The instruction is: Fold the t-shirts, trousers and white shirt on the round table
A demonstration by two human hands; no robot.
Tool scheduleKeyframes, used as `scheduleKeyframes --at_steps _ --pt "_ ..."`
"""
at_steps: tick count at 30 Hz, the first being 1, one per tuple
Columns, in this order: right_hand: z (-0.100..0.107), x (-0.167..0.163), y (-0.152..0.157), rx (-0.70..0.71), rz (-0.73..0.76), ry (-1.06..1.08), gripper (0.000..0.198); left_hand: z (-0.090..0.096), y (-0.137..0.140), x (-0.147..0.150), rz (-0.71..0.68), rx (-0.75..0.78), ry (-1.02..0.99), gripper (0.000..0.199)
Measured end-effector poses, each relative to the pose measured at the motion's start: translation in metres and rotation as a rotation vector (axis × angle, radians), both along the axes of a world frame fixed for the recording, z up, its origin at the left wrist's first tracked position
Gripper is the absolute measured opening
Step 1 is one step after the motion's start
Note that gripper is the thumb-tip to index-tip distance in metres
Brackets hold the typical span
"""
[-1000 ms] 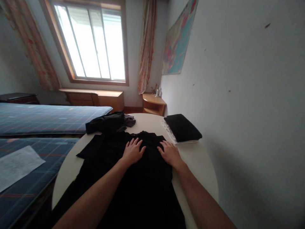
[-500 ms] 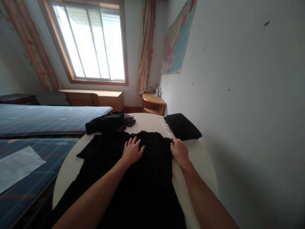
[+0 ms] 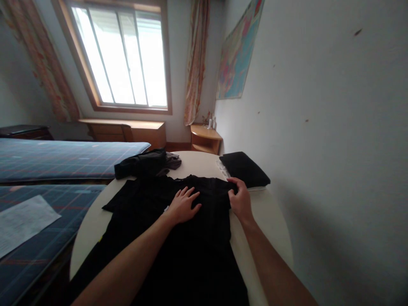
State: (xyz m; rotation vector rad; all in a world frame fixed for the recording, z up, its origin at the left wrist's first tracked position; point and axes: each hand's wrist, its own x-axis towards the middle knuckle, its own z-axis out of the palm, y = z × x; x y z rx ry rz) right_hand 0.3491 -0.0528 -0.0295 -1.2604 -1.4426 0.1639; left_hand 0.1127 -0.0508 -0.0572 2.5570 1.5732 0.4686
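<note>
T-shirt (image 3: 194, 263), black, lies spread on round counter (image 3: 274, 231), unfolded. Left hand (image 3: 183, 207) rests flat on its chest, grasping nothing; right hand (image 3: 240, 199) pinches its right sleeve edge. Black garment (image 3: 244, 170) beyond, already folded; dark clothes (image 3: 142, 163) far left, bunched.

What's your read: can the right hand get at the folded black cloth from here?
Probably yes: the folded black cloth lies just beyond the right hand, and nothing visible blocks the way.
</note>
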Motion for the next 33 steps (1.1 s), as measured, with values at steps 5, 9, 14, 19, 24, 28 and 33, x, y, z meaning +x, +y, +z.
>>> scheduleKeyframes --at_steps 5,9,14,19,24,28,33 --pt "0.015 -0.023 -0.02 0.034 0.368 -0.251 0.048 0.0 0.002 0.0 0.028 0.05 -0.063 0.052" --pt "0.019 -0.016 -0.026 -0.088 0.367 -0.516 0.053 0.003 0.002 -0.001 0.002 0.083 -0.128 0.059" --pt "0.018 -0.005 -0.029 -0.367 0.431 -0.7 0.049 0.009 0.0 0.0 -0.073 0.099 -0.169 0.072" --pt "0.018 -0.008 -0.03 -0.471 0.477 -0.646 0.029 0.015 -0.002 0.002 -0.021 0.078 -0.223 0.041" --pt "0.011 -0.001 -0.022 -0.469 0.366 -0.554 0.017 0.012 0.0 0.003 0.057 0.092 -0.282 0.023" --pt "0.013 0.009 -0.022 -0.565 0.335 -0.566 0.018 0.007 0.006 0.001 0.065 0.072 -0.383 0.014" --pt "0.019 0.022 -0.025 -0.612 0.434 -0.539 0.022 0.005 0.008 0.0 0.131 0.088 -0.503 0.028"
